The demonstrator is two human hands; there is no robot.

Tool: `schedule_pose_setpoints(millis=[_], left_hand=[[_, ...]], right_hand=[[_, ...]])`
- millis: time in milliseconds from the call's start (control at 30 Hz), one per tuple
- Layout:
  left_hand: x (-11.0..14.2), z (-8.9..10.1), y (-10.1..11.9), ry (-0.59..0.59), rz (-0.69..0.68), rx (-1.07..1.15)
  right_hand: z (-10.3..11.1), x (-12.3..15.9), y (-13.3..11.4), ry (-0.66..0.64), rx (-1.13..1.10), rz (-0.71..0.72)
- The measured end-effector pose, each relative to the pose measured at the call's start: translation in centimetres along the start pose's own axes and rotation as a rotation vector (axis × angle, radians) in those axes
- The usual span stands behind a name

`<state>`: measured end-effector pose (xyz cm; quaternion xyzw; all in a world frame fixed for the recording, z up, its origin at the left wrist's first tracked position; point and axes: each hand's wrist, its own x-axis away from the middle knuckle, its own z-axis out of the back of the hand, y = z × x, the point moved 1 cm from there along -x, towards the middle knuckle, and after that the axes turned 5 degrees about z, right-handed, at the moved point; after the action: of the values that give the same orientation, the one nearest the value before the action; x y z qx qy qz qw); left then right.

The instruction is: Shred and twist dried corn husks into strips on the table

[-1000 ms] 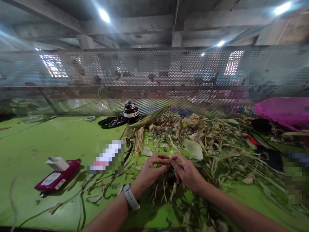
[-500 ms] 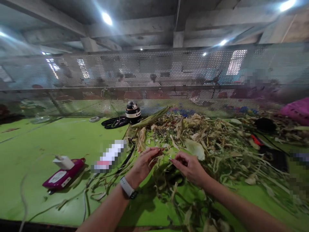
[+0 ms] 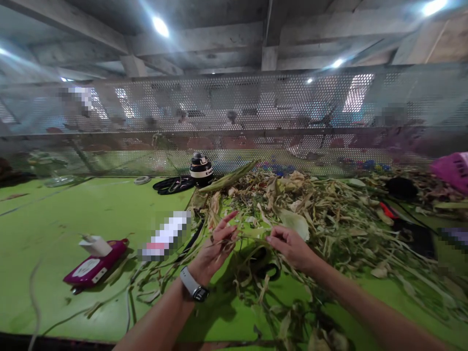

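Note:
Between my hands stretches a thin greenish plant strip [image 3: 252, 239], low over the heap of dry leaves. My left hand [image 3: 215, 246], with a watch at the wrist, has its palm turned partly up and index finger pointing out; the other fingers curl round the strip's left end. At the strip's right end, my right hand [image 3: 288, 246] pinches with thumb and forefinger, the other fingers folded in. Beside it lies a broad pale leaf [image 3: 295, 223]. Below both hands a dark ring-shaped thing [image 3: 270, 273] lies partly under the leaf strips.
A heap of dried husk-like leaves [image 3: 329, 209] covers the right of the green table [image 3: 120, 204]. To the left lie a purple power block [image 3: 87, 268] with a white plug, and cables. A black-and-white jar [image 3: 201, 170] stands before a perforated metal screen [image 3: 234, 107].
My left hand has turned its palm upward and extended its index finger. The right hand has shifted slightly right, widening the gap between the hands.

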<state>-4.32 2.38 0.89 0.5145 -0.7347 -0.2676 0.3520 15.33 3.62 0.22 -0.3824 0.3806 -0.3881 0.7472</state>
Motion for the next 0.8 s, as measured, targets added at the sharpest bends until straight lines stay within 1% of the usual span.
schedule_pose_setpoints(millis=[100, 200, 267, 367, 433, 500, 567, 633, 700, 733, 800], left_hand=[[-0.2, 0.1, -0.1, -0.013, -0.017, 0.007], [-0.5, 0.4, -0.3, -0.038, -0.035, -0.015], [-0.5, 0.5, -0.4, -0.049, -0.008, -0.046], [-0.3, 0.1, -0.3, -0.069, 0.073, -0.106], [0.0, -0.3, -0.2, -0.080, 0.097, -0.187], [0.3, -0.6, -0.3, -0.066, 0.086, -0.308], [0.5, -0.7, -0.5, -0.029, 0.035, -0.458], [0.5, -0.7, -0.8, -0.024, -0.053, -0.605], [0.4, -0.7, -1.3, -0.076, -0.120, -0.729], [0.3, -0.7, -1.5, -0.114, -0.128, -0.775], [0.3, -0.7, -1.9, -0.195, -0.086, -0.822]], right_hand=[[0.1, -0.1, 0.1, -0.005, -0.019, -0.006], [0.5, 0.0, 0.2, 0.019, -0.011, 0.000], [0.8, 0.1, -0.1, 0.046, 0.005, 0.029], [1.1, 0.3, -0.9, 0.062, -0.002, 0.064], [1.0, 0.3, -1.2, 0.067, -0.025, 0.064], [0.8, 0.2, -1.4, 0.082, -0.048, 0.066], [0.6, 0.2, -1.3, 0.102, -0.079, 0.062], [0.4, 0.1, -1.2, 0.113, -0.120, 0.038], [0.2, 0.2, -1.2, 0.101, -0.160, -0.001], [0.1, 0.2, -1.2, 0.089, -0.178, -0.017], [0.0, 0.2, -1.3, 0.062, -0.209, -0.038]])
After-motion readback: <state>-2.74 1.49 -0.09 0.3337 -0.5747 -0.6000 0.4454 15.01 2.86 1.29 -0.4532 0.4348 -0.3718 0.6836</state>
